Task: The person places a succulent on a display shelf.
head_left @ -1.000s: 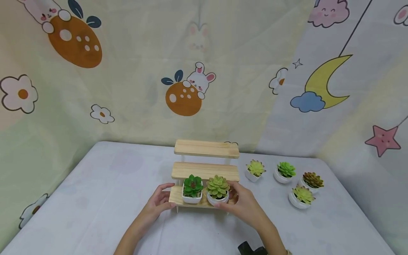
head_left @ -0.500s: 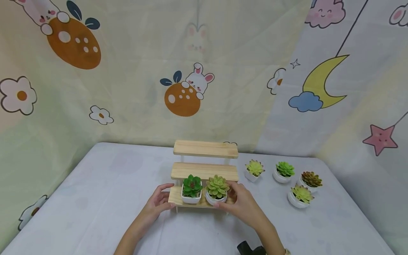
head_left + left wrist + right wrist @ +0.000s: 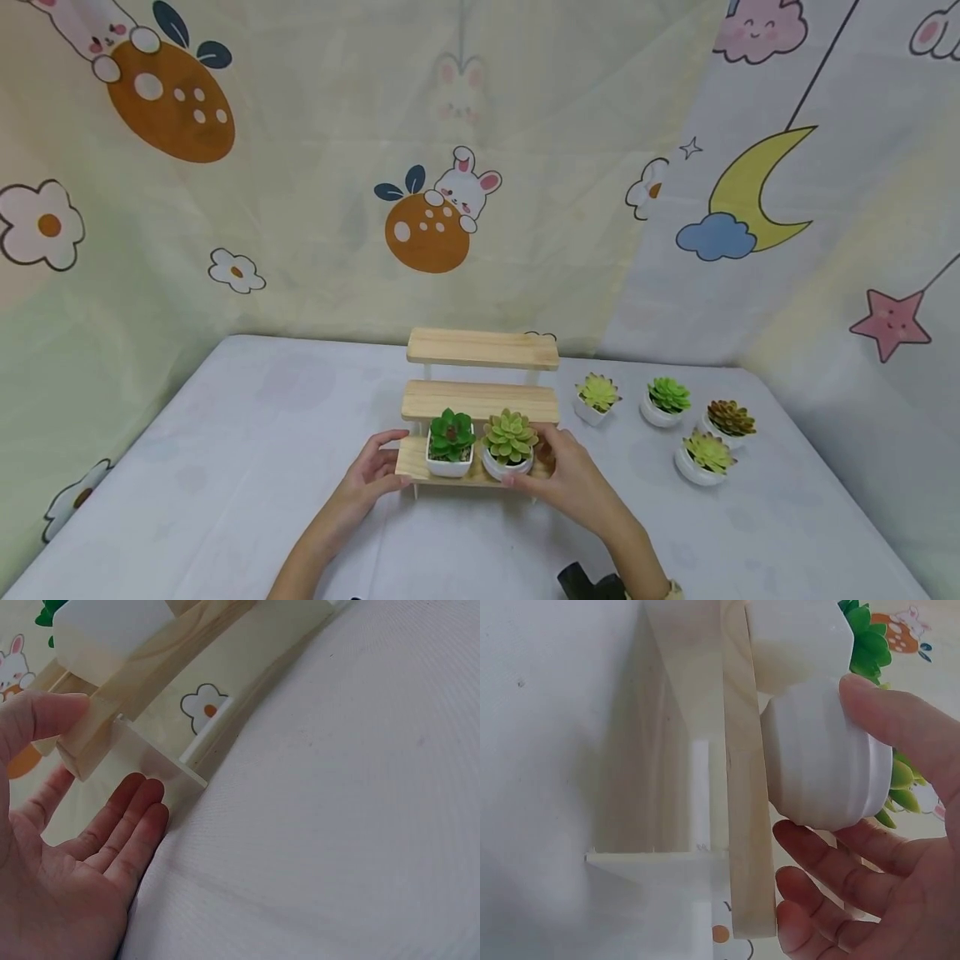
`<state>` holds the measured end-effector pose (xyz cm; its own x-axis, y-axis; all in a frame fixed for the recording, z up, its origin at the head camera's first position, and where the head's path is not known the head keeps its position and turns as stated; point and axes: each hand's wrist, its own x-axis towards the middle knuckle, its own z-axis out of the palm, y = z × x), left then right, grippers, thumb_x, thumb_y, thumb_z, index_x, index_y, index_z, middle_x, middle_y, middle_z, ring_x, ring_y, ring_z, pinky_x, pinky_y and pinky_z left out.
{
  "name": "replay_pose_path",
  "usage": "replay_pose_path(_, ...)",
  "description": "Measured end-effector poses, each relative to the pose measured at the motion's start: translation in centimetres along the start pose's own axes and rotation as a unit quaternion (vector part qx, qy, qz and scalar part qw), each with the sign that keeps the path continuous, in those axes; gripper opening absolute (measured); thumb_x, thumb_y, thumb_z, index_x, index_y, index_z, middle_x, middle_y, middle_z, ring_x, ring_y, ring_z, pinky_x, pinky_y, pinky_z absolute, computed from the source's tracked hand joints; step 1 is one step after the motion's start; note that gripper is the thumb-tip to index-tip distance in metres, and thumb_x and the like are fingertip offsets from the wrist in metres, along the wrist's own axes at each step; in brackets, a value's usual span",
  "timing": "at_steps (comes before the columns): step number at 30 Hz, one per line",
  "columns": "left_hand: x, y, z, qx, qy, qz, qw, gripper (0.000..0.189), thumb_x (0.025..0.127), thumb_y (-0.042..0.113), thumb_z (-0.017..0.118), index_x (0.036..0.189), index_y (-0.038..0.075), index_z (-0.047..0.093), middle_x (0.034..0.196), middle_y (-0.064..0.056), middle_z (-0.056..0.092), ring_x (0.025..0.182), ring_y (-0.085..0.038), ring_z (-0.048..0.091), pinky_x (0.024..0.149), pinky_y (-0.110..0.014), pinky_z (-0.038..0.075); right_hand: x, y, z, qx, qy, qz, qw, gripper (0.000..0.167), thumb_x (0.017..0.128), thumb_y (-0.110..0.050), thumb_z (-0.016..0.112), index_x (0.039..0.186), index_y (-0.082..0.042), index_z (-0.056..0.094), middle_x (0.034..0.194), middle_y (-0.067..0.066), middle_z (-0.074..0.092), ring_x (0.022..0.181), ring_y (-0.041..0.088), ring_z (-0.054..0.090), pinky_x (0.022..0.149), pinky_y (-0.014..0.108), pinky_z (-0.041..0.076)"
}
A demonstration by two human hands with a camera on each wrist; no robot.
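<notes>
A three-tier wooden plant stand (image 3: 480, 402) stands on the white-covered table. My left hand (image 3: 367, 477) grips the left end of its lowest board; in the left wrist view the thumb (image 3: 64, 714) lies along the board (image 3: 146, 675) and the lower fingers stay loose beneath. On that board sit a dark green succulent (image 3: 452, 435) in a square white pot and a pale green succulent (image 3: 510, 435) in a round white pot. My right hand (image 3: 567, 479) holds the round pot (image 3: 821, 757), thumb at its front rim and fingertips against its side and base.
Right of the stand are a yellow-green succulent (image 3: 598, 392) in a square pot, a bright green one (image 3: 668, 394), a reddish-brown one (image 3: 731, 418) and another yellow-green one (image 3: 709, 452). A black object (image 3: 588, 582) lies at the front edge. Printed cloth (image 3: 315, 167) hangs behind.
The head view shifts slightly. Both hands keep their places on the stand and the round pot.
</notes>
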<state>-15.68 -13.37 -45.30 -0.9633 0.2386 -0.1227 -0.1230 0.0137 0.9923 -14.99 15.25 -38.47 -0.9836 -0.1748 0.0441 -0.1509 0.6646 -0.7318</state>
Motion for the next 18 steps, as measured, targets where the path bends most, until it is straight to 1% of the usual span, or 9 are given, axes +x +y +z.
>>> replay_pose_path(3, 0.1, 0.0, 0.0, 0.000, 0.001, -0.001, 1.0000, 0.061, 0.082, 0.014, 0.065, 0.136, 0.020, 0.037, 0.126, -0.013, 0.050, 0.108, -0.018, 0.053, 0.088, -0.026, 0.043, -0.1, 0.0, -0.6, 0.008, -0.010, -0.010, 0.9999, 0.070, 0.068, -0.038, 0.080, 0.126, -0.009, 0.052, 0.097, 0.002, 0.055, 0.085, 0.016, 0.046, 0.070, 0.027, 0.040)
replay_pose_path(5, 0.1, 0.0, 0.1, 0.001, 0.000, -0.003, 1.0000, 0.061, 0.083, 0.015, 0.065, 0.136, 0.020, 0.037, 0.126, -0.013, 0.050, 0.109, -0.018, 0.053, 0.088, -0.026, 0.043, -0.3, 0.2, -1.2, 0.019, -0.018, -0.017, 0.9995, 0.066, 0.071, -0.038, 0.079, 0.125, -0.011, 0.052, 0.100, 0.003, 0.056, 0.088, 0.018, 0.048, 0.071, 0.026, 0.041)
replay_pose_path(8, 0.1, 0.0, 0.2, 0.003, -0.003, -0.005, 1.0000, 0.061, 0.083, 0.016, 0.065, 0.137, 0.019, 0.036, 0.126, -0.014, 0.050, 0.109, -0.018, 0.053, 0.089, -0.026, 0.043, -0.5, 0.6, -2.4, 0.023, -0.024, -0.026, 0.9991, 0.058, 0.075, -0.036, 0.076, 0.124, -0.015, 0.053, 0.106, 0.003, 0.058, 0.094, 0.021, 0.050, 0.075, 0.029, 0.043)
replay_pose_path(11, 0.1, 0.0, 0.1, 0.004, -0.006, -0.002, 1.0000, 0.061, 0.083, 0.015, 0.064, 0.137, 0.019, 0.036, 0.126, -0.013, 0.050, 0.109, -0.018, 0.053, 0.089, -0.026, 0.042, -0.7, 0.9, -3.7, 0.011, -0.013, -0.022, 0.9996, 0.053, 0.078, -0.037, 0.073, 0.123, -0.017, 0.054, 0.108, 0.002, 0.059, 0.099, 0.020, 0.052, 0.081, 0.033, 0.044)
replay_pose_path(14, 0.1, 0.1, 0.0, 0.005, -0.004, 0.002, 1.0000, 0.061, 0.083, 0.015, 0.064, 0.137, 0.019, 0.036, 0.126, -0.013, 0.050, 0.109, -0.018, 0.054, 0.089, -0.025, 0.042, -1.0, 1.2, -4.9, -0.009, 0.003, -0.017, 0.9998, 0.054, 0.079, -0.038, 0.071, 0.124, -0.014, 0.053, 0.111, 0.002, 0.060, 0.102, 0.019, 0.053, 0.085, 0.036, 0.044)
replay_pose_path(18, 0.0, 0.1, -0.1, 0.005, -0.005, 0.001, 1.0000, 0.060, 0.083, 0.015, 0.064, 0.136, 0.019, 0.036, 0.126, -0.014, 0.050, 0.108, -0.017, 0.054, 0.089, -0.025, 0.042, -1.6, 1.8, -6.4, -0.020, 0.025, -0.017, 0.9993, 0.053, 0.081, -0.038, 0.069, 0.125, -0.014, 0.052, 0.114, 0.001, 0.060, 0.105, 0.020, 0.054, 0.088, 0.039, 0.045)
